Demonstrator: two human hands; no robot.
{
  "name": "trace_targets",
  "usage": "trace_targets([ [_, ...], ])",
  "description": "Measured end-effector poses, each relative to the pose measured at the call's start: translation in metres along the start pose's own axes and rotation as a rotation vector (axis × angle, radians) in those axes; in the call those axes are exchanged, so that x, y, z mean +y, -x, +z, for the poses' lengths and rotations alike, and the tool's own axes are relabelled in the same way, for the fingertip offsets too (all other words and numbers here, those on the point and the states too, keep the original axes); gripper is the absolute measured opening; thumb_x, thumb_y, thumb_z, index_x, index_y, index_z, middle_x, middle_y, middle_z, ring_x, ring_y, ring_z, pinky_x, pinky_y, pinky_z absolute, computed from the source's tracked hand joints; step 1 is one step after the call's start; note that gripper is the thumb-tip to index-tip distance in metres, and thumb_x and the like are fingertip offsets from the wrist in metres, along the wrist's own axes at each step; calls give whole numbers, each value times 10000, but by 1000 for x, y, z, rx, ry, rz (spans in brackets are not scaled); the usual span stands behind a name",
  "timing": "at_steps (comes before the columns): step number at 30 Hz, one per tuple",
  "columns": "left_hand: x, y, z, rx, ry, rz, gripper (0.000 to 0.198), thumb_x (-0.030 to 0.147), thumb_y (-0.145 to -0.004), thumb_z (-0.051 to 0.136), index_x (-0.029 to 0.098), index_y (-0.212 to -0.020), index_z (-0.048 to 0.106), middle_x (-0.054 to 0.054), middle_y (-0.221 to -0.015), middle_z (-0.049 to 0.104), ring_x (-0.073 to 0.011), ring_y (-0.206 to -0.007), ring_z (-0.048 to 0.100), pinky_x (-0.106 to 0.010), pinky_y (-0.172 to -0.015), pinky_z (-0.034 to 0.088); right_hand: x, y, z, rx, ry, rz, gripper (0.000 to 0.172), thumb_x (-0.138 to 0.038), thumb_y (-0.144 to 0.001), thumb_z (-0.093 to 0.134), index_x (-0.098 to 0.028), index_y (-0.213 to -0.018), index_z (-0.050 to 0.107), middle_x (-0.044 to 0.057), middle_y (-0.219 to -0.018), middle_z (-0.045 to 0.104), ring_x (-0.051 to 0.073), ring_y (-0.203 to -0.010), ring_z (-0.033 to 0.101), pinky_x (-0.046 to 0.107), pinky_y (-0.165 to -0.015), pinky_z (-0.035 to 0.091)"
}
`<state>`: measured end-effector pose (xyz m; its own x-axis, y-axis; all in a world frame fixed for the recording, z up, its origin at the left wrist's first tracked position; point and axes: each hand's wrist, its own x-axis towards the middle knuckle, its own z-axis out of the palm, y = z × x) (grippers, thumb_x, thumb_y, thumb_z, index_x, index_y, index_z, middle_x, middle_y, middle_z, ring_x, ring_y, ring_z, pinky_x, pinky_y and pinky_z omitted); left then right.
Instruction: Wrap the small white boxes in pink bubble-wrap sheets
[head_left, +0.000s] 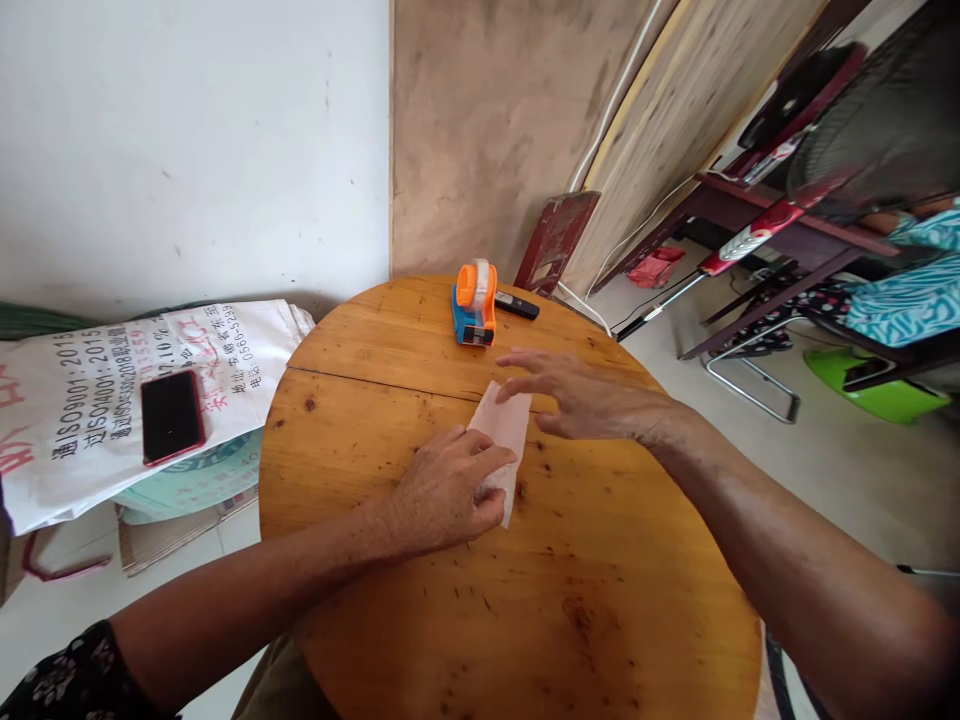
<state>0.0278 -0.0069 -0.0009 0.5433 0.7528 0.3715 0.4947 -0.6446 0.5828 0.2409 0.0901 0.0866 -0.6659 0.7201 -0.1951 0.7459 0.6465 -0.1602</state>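
Observation:
A pale pink folded paper (505, 428) lies on the round wooden table (525, 600). My left hand (444, 490) rests on the paper's near end, fingers curled and pressing it down. Over its far end hovers my right hand (581, 392), fingers stretched out and apart, fingertips just above or touching the paper's top corner. Farther back on the table stand an orange and blue tape dispenser (475, 303) and a small black device (517, 305) beside it.
A dark phone in a red case (172, 415) lies on a white printed sack (90, 400) left of the table. A dark red chair back (555, 240) stands behind the table. At right are a fan (877, 110), dark furniture and a green basin (874, 385).

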Motion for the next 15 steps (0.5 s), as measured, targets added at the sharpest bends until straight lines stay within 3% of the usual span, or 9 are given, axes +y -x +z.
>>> trace_targets([
  [4, 0, 0, 0, -13, 3, -7, 357, 156, -766, 579, 214, -1109, 658, -61, -1062, 684, -230, -934, 599, -373, -865, 494, 2, -7, 7, -88, 106, 40, 354, -64, -606, 657, -257, -880, 773, 68, -1346, 623, 387, -1391, 409, 614, -1143, 292],
  [10, 3, -2, -6, -66, -1, -24, 329, 157, -776, 565, 205, -1086, 664, -65, -1043, 688, -236, -940, 590, -371, -854, 494, 29, 3, 9, -93, -71, 154, 286, -225, -719, 692, -276, -994, 750, 72, -1400, 580, 361, -1371, 444, 572, -1096, 378],
  [15, 3, -1, -3, -38, 15, -32, 354, 151, -766, 575, 214, -1104, 660, -59, -1031, 688, -233, -947, 592, -371, -859, 497, 22, -5, 7, -55, -217, 217, 158, -291, -781, 623, -266, -906, 716, 52, -1358, 605, 318, -1282, 535, 506, -1027, 463],
])
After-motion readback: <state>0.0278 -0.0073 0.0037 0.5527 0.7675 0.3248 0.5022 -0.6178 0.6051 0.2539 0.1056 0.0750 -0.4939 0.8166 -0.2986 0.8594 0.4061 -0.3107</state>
